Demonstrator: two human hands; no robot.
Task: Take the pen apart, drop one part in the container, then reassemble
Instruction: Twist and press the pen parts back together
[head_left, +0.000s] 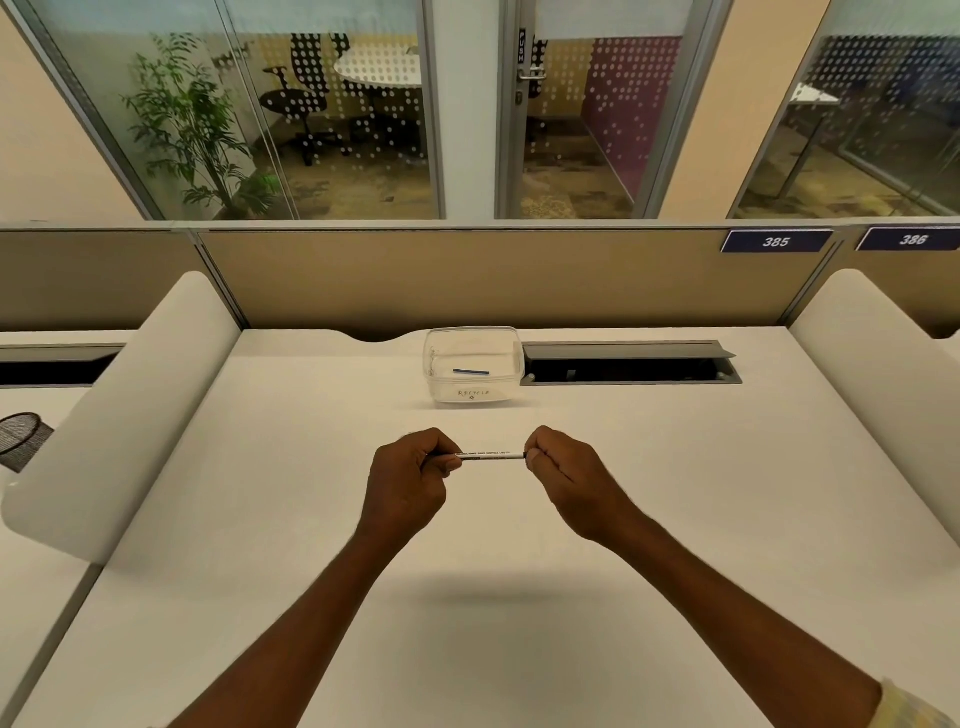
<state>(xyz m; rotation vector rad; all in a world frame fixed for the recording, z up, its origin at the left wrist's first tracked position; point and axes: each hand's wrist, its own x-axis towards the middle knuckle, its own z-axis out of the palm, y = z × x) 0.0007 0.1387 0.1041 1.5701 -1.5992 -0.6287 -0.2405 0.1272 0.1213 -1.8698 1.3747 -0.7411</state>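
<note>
A thin white pen with dark print on its barrel lies level in the air above the middle of the desk. My left hand grips its left end and my right hand pinches its right end. Both ends are hidden inside my fingers. Behind the pen stands a clear plastic container with a handwritten label on its front. A short blue pen part lies flat on the container's floor.
The white desk is bounded by white side dividers and a tan back panel. An open grey cable tray sits right of the container. A black mesh cup stands on the neighbouring desk at the left.
</note>
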